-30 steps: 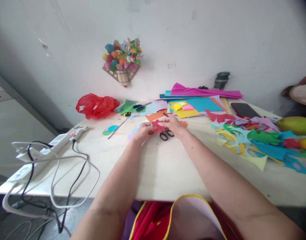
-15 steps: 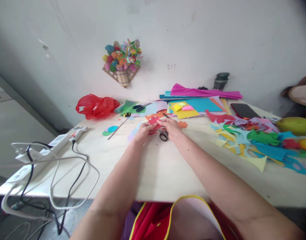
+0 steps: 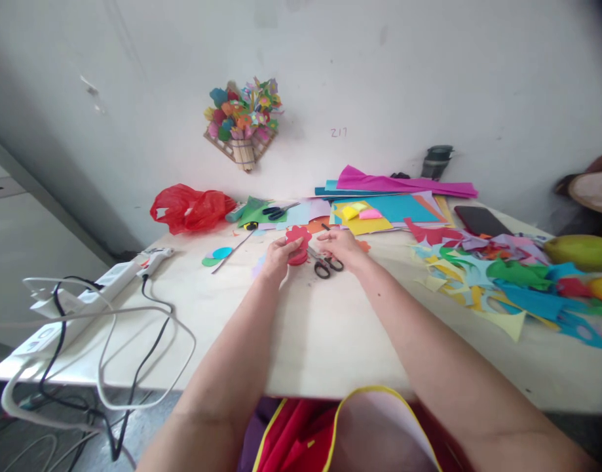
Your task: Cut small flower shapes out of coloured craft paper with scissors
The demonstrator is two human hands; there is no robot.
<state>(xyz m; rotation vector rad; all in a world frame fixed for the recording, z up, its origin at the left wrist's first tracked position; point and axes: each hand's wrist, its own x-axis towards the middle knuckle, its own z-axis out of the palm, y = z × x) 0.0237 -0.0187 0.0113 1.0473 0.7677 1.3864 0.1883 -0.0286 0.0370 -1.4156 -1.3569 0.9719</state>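
over table (image 3: 325, 334): left hand (image 3: 278, 258) pinches red paper flower (image 3: 299, 236), partly covering it; right hand (image 3: 344, 248), fingers parted

Left of the black-handled metal scissors (image 3: 319, 257), my left hand (image 3: 278, 257) covers part of the scalloped red paper flower (image 3: 298, 235); right of them, my right hand (image 3: 344, 245) partly hides an orange paper piece (image 3: 364, 246).

Our bare forearms (image 3: 232, 334) reach forward
Our left hand (image 3: 277, 259) pinches, thumb uppermost; our right hand (image 3: 344, 248) curves inward, fingers parted.
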